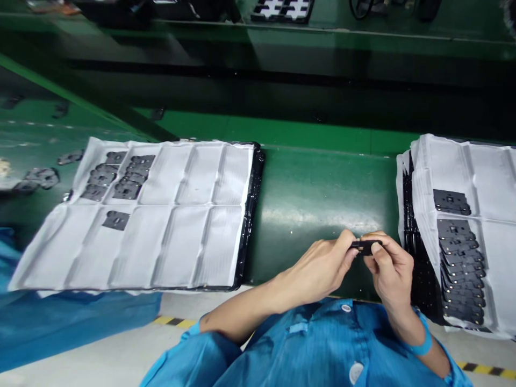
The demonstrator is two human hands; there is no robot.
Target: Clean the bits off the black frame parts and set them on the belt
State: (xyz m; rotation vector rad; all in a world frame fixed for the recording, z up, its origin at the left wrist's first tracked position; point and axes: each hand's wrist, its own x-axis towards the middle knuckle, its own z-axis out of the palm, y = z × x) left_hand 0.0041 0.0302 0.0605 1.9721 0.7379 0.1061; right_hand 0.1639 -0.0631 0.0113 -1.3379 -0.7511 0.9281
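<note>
Between my two hands, above the front of the green table, is a small flat black plastic part [366,246]. My left hand [322,266] pinches its left end between thumb and fingers. On its right side my right hand [391,266] grips it, the thumb pressed on its face. Fingers cover much of the part, so its details are hidden. To the right, similar black parts [461,274] overlap in a column on a white-lined tray [495,252], with one more part [451,201] above them. On the left, several such parts [128,189] lie on another white-lined tray [193,236].
The green table surface [322,183] stretches between the trays. Loose dark parts [42,177] lie beyond the left tray. A green shelf [342,32] crosses the back, holding a black tray with white pieces [282,9]. A blue sleeve [76,322] shows at lower left.
</note>
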